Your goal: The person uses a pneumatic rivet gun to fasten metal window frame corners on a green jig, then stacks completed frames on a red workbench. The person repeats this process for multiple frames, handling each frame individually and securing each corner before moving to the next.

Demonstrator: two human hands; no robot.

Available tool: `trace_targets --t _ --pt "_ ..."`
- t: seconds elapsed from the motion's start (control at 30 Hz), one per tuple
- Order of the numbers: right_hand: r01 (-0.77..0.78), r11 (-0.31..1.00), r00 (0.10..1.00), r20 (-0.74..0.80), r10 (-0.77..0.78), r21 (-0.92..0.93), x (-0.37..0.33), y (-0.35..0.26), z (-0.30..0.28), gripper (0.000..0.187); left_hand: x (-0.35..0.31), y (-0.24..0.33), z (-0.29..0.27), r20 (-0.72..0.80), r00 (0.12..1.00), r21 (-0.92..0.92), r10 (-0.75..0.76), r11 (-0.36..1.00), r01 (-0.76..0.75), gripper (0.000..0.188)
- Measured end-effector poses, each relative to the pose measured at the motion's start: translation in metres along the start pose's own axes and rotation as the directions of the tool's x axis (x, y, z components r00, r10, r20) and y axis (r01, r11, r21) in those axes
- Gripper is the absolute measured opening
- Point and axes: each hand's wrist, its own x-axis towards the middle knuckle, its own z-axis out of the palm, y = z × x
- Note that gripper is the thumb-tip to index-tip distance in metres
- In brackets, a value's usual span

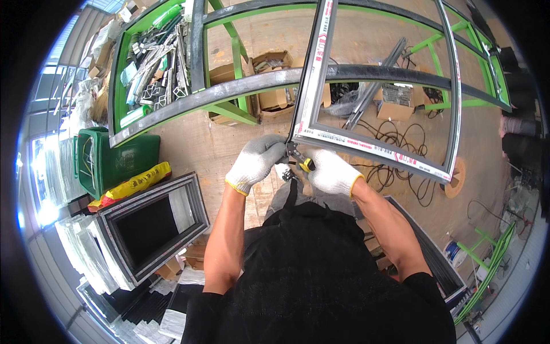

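My right hand (334,171), in a white knit glove with a yellow cuff, is wrapped round a pair of pliers (308,165) with yellow and black handles. Their dark head points up and left to the near left corner of a window frame (366,144). At that same corner is my left hand (254,162), gloved alike, its fingers closed together; what they pinch is too small to make out. Printed protective film in white and red covers the frame, and a dark edge runs along its left side. The frame lies across a green bench with dark padded rails (246,81).
Cut profile pieces (157,69) fill the bench's left bay. Cardboard boxes (395,102) and tangled black cables (401,137) lie on the floor under it. To the left are a green bin (123,157), a yellow bag (137,182) and stacked dark frames (200,209).
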Motion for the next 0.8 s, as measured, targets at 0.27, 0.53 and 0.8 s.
trace_targets --t 0.27,0.53,0.8 --pt "-0.221 0.974 0.94 0.276 0.2 0.048 -0.037 -0.022 -0.04 0.049 0.001 -0.013 0.027 -0.14 0.979 0.165 0.145 0.979 -0.122 0.026" --pt "0.351 0.929 0.936 0.029 -0.35 -0.115 -0.03 -0.059 -0.126 0.058 -0.024 -0.031 0.059 -0.203 0.979 -0.165 -0.013 0.986 -0.021 0.034" --pt "0.629 0.678 0.771 0.414 -0.483 -0.381 0.082 -0.105 -0.146 0.026 -0.038 -0.011 0.118 -0.648 0.754 -0.015 0.105 0.988 -0.151 0.03"
